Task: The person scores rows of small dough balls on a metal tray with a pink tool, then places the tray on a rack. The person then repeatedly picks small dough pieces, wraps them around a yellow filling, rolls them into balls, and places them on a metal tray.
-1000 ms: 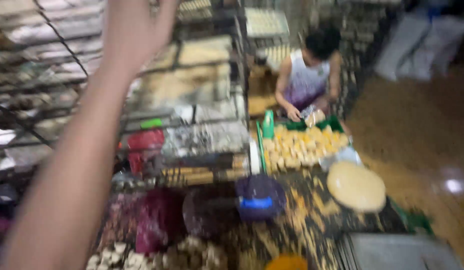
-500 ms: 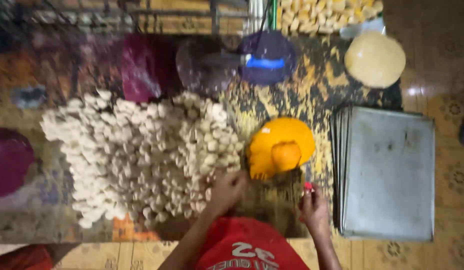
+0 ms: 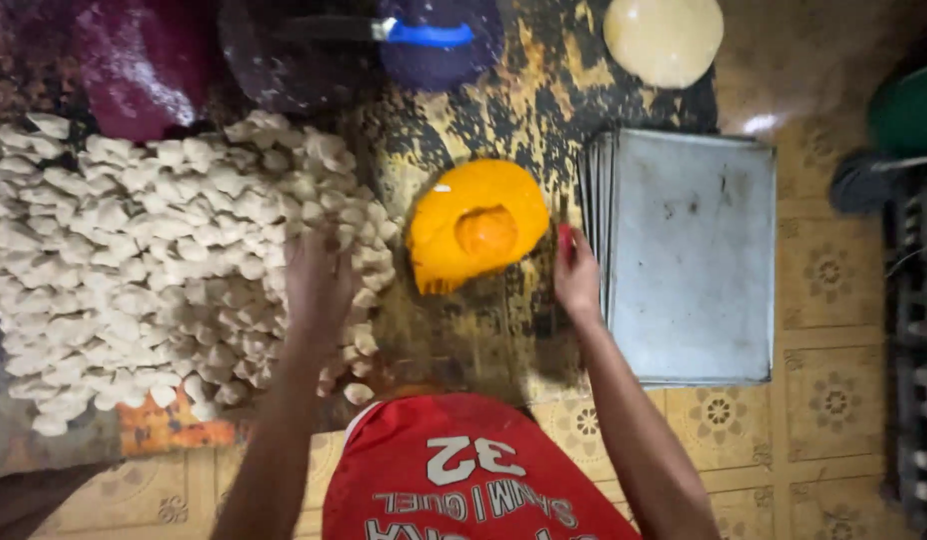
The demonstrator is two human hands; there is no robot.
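Note:
A wide heap of small white dough pieces (image 3: 154, 260) covers the dark patterned mat on the left. My left hand (image 3: 319, 280) lies on the heap's right edge, blurred, its fingers among the pieces. An orange bowl (image 3: 474, 230) with an orange lump in it sits at the centre, between my hands. My right hand (image 3: 576, 275) is just right of the bowl. It pinches a small red object (image 3: 565, 236) and touches the left edge of a stack of grey metal trays (image 3: 689, 255). My red shirt fills the bottom centre.
At the top lie a dark purple bowl (image 3: 144, 60), a dark round lid with a blue-handled tool (image 3: 424, 32) and a pale round disc (image 3: 664, 38). Yellow patterned floor tiles (image 3: 834, 400) run right and below. A green container (image 3: 909, 110) and a dark rack stand at the right edge.
The view swung from looking across at a seated person down to the mat. My left arm came down from overhead onto the dough heap. Both hands reached forward beside the orange bowl.

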